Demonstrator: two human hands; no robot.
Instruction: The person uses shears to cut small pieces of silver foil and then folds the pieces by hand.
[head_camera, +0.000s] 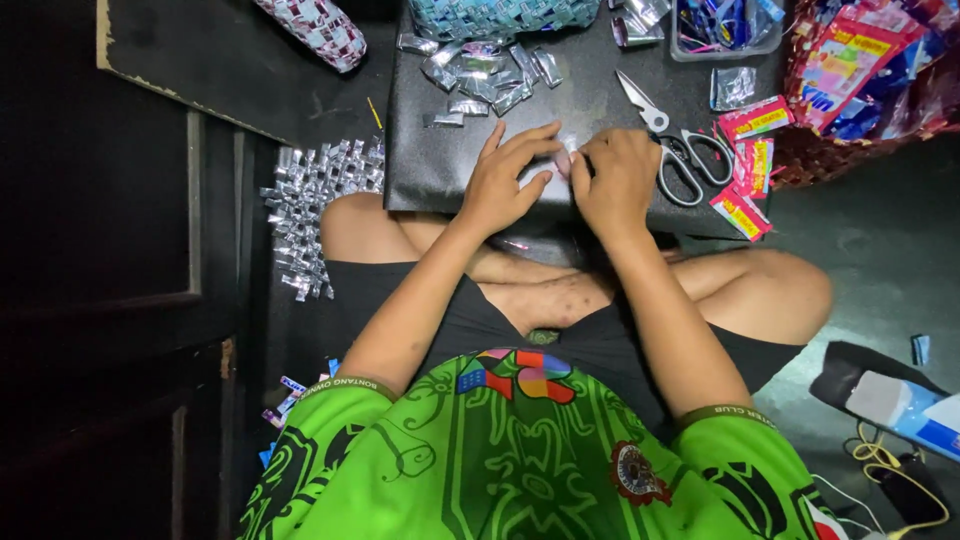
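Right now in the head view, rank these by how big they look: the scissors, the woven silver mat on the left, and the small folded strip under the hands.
1. Woven silver mat
2. Scissors
3. Folded strip, mostly hidden by the hands, so only roughly judged.

Scissors (678, 146) lie beside red sachets (752, 160) (folded silver strips (478, 72) heaped farther back).

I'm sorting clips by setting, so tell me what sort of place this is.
Probably a home craft spot on the floor, not a workshop. The person sits cross-legged at a low black board with folded foil strips, scissors and a woven foil mat beside it; both hands press a small strip.
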